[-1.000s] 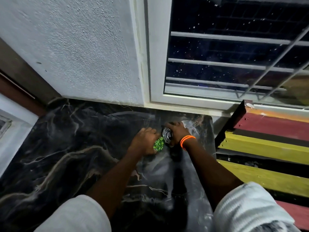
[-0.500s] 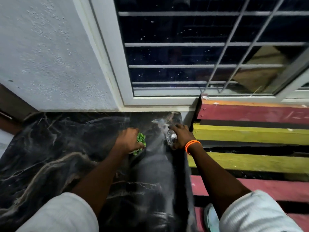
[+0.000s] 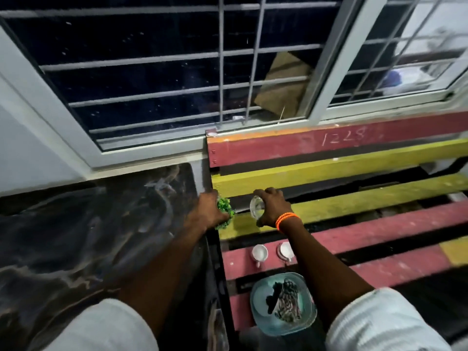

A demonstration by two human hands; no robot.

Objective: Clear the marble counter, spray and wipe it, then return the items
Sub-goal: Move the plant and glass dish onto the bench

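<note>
Two hands work at the seam between the marble counter (image 3: 83, 239) and a slatted bench (image 3: 354, 239), all seen from the single head view. The left hand (image 3: 206, 214) is clenched around one small green plant (image 3: 225, 211), held right over the counter's right edge where it meets the bench. The right hand (image 3: 272, 206), with an orange band at the wrist, grips one clear glass (image 3: 256, 207) from above, low over a yellow slat; whether the glass touches the slat I cannot tell. On a red slat nearer the person stand two white cups (image 3: 259, 252), side by side and a little apart. One pale square plate (image 3: 260, 300) sits nearer still, carrying a dark heap that is too blurred to name. The bench shows red and yellow slats with dark gaps between them. The counter's dark veined top lies bare from the wall to its right edge. The bench slats to the right of the right hand are likewise open.
</note>
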